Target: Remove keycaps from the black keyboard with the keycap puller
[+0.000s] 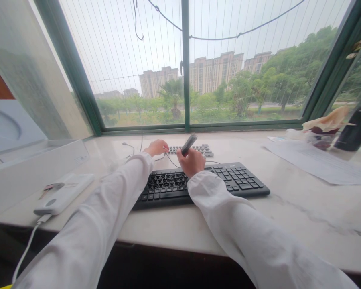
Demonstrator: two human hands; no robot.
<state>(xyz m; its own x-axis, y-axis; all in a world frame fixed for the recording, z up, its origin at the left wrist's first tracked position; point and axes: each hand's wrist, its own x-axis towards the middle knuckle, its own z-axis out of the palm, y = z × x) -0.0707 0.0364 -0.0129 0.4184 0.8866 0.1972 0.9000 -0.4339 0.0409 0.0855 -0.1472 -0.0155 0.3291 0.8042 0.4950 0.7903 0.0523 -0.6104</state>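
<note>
A black keyboard (171, 192) lies on the white marbled sill, with many key positions in its letter area bare of their caps. Behind it, loose keycaps (205, 150) are laid out in rows. My left hand (157, 148) reaches past the keyboard to the left end of these rows, its fingertips drawn together; anything between them is too small to make out. Over the keyboard's upper edge, my right hand (192, 161) is wrapped around a thick dark pen-like tool (189, 143), whose grey end points up. The tool's lower end is hidden by the hand.
On the left are a white power bank (63, 194) with a cable and keys (51, 187), beside a white box (36, 166). Paper sheets (315, 160), a crumpled plastic bag (321, 138) and a black bottle (355, 128) stand at right. A window closes off the back.
</note>
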